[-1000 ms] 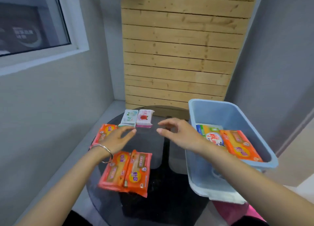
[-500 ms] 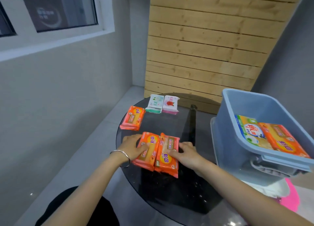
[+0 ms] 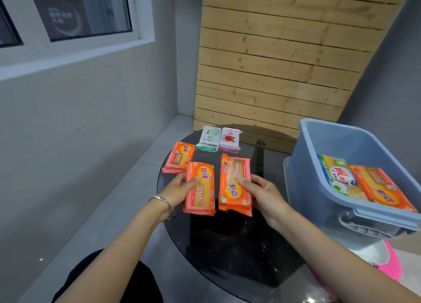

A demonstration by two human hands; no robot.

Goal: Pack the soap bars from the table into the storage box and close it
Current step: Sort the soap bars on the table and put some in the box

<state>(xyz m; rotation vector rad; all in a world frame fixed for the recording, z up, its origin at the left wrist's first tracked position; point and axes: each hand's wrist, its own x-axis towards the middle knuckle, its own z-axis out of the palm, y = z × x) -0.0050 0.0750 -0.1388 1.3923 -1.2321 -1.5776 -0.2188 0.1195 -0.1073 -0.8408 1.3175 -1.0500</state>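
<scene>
Grey walls, window top L, wood-slat panel behind round dark glass table.

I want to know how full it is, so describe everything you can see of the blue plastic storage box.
The blue plastic storage box is a rectangular, smooth-walled tub with a rolled rim, open, with no lid on it. A latch-like handle shows at its near end. Inside, a green-and-yellow soap pack and an orange soap pack lie side by side. It stands right of the round dark glass table, on a pale piece, perhaps its lid.
</scene>
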